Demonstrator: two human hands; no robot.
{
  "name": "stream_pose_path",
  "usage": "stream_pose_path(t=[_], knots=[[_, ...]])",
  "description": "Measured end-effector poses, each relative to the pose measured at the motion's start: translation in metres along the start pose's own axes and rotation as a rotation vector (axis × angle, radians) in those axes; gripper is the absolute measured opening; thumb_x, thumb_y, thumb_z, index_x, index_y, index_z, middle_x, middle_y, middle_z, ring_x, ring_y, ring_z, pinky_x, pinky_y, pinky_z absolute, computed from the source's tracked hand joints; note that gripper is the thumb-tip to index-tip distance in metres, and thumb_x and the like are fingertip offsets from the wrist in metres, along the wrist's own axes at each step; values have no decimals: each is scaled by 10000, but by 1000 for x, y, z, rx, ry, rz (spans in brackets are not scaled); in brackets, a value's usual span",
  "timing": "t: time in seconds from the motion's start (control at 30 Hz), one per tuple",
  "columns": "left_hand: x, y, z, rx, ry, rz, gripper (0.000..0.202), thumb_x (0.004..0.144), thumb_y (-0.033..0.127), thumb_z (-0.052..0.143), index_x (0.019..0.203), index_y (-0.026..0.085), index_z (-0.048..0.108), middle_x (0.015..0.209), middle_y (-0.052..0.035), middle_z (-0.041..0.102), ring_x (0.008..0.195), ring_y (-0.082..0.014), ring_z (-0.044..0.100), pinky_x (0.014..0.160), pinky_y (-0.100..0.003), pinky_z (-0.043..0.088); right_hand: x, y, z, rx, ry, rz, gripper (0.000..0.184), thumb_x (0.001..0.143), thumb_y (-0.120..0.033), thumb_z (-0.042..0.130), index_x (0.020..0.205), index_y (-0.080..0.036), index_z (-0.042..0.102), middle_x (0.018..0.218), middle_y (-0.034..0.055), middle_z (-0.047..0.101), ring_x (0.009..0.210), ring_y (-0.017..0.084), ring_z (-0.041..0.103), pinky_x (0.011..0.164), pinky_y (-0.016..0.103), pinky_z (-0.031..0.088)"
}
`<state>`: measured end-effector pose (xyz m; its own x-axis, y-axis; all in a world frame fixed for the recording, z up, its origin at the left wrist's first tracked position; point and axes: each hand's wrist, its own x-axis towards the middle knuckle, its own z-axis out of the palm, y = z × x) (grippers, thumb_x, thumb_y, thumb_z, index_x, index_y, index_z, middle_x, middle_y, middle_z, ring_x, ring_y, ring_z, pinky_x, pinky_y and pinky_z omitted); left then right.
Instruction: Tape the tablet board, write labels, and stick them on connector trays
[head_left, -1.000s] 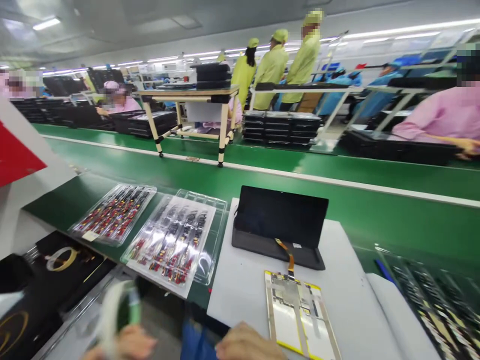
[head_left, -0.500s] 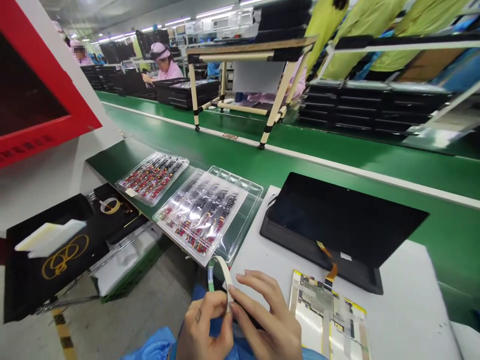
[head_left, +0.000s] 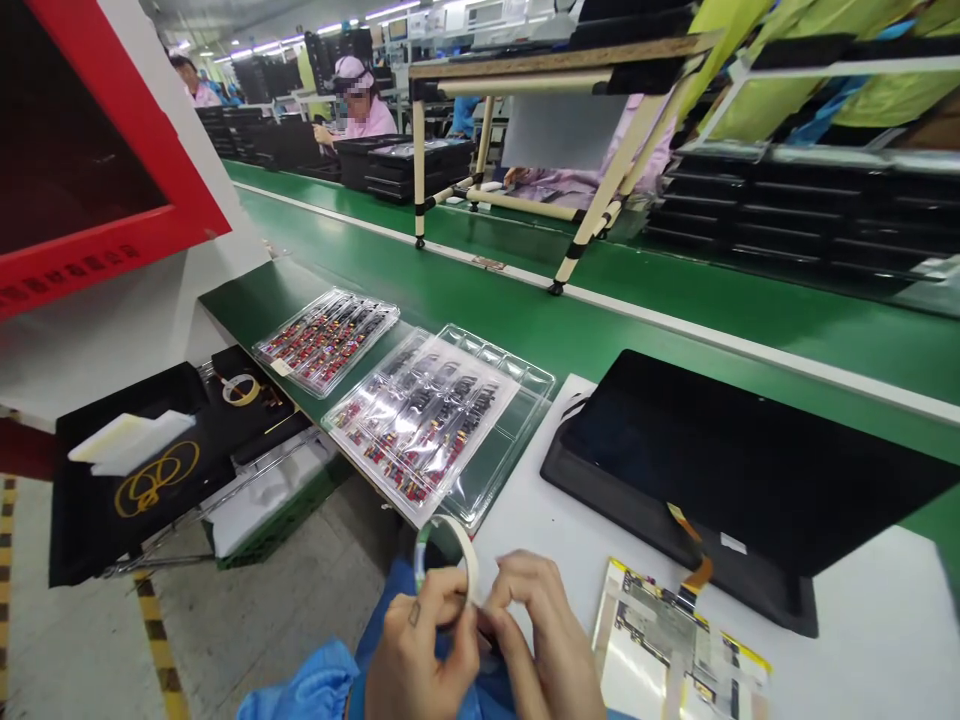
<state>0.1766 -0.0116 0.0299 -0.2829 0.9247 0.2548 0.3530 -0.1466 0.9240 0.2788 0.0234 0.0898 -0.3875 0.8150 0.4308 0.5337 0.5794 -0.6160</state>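
A roll of pale masking tape (head_left: 466, 555) stands on edge in my left hand (head_left: 424, 640), its fingers and thumb closed round the lower rim. My right hand (head_left: 544, 640) has its fingertips pinched together at the tape's near edge, touching it; the bit of tape between them is mostly hidden. To the right, an opened tablet lies on a white mat: its dark screen (head_left: 750, 440) leans up on a black block, and an orange flex cable (head_left: 699, 572) joins it to the silvery inner body (head_left: 637, 650) with exposed circuitry.
Clear plastic trays of small circuit boards (head_left: 420, 430) lie left of the mat (head_left: 877, 590), with another tray (head_left: 330, 340) behind. A black tray (head_left: 82, 530) holds yellow bands and another tape ring. A red-framed screen (head_left: 180, 225) rises at left. Across the green belt, co-workers sit near a wooden-topped stand (head_left: 525, 75).
My right hand's spread fingers have curled in and pinched at the tape. The view has shifted, so the surroundings sit differently in the picture.
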Motion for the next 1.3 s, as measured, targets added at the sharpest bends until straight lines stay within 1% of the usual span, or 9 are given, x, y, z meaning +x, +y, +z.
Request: stream_pose_path(t=[0.13,0.23,0.33,0.43,0.57,0.8,1.0,1.13,1.3], knots=[[12,0,-12,-201,-130,-70,138,870,218,410,961,257,506,629,55,688,452,-94,627,458,-136,489,-11,-3,-2,17,110,-1,199,930,-270,377,757,-224,463,744,19,489,781,161,520,666,272,456],[13,4,-17,-218,-146,-148,143,883,249,417,958,249,538,655,42,699,476,-92,637,504,-136,505,-12,7,-4,-25,99,23,77,901,-220,435,915,-225,510,879,43,542,898,161,537,701,253,479],[12,6,-19,-179,-180,-101,197,869,238,438,1037,253,540,696,34,713,577,-112,675,577,-153,528,-6,14,-2,-56,7,-32,221,858,-265,527,1069,-199,530,979,75,576,940,192,554,752,304,505],[11,7,-22,-71,-210,-35,318,822,166,436,1110,269,523,721,50,716,641,-119,687,646,-170,536,0,12,1,-56,19,-126,134,842,-187,541,956,-224,601,927,51,617,920,195,568,740,318,513],[14,10,-25,-42,-206,6,386,780,108,419,1137,228,502,691,59,715,598,-101,682,643,-153,531,2,6,4,-23,33,-126,161,825,-99,537,911,-211,614,863,34,646,877,184,577,709,313,521],[21,13,-25,9,-122,96,258,825,88,389,1017,193,525,686,54,716,548,-93,673,545,-148,507,-5,1,13,93,129,-131,244,791,-1,528,936,-185,595,824,30,613,761,151,569,639,291,503],[22,12,-22,138,-76,118,212,883,129,362,1049,204,470,689,79,709,555,-102,676,510,-182,507,-11,7,16,-79,179,-1,356,817,-100,560,1151,-206,499,873,28,595,807,159,565,691,301,506],[20,12,-20,236,-59,161,216,927,191,320,1084,173,467,655,37,701,514,-126,664,466,-207,500,-8,10,11,-315,86,-195,211,825,-115,563,1024,-182,584,945,65,603,909,201,540,770,351,470],[17,11,-16,329,-44,225,272,960,240,253,1113,141,456,621,2,690,524,-161,666,446,-246,493,-7,10,6,-384,32,-324,195,827,-58,536,1004,-120,590,903,80,630,925,221,513,775,375,432]])
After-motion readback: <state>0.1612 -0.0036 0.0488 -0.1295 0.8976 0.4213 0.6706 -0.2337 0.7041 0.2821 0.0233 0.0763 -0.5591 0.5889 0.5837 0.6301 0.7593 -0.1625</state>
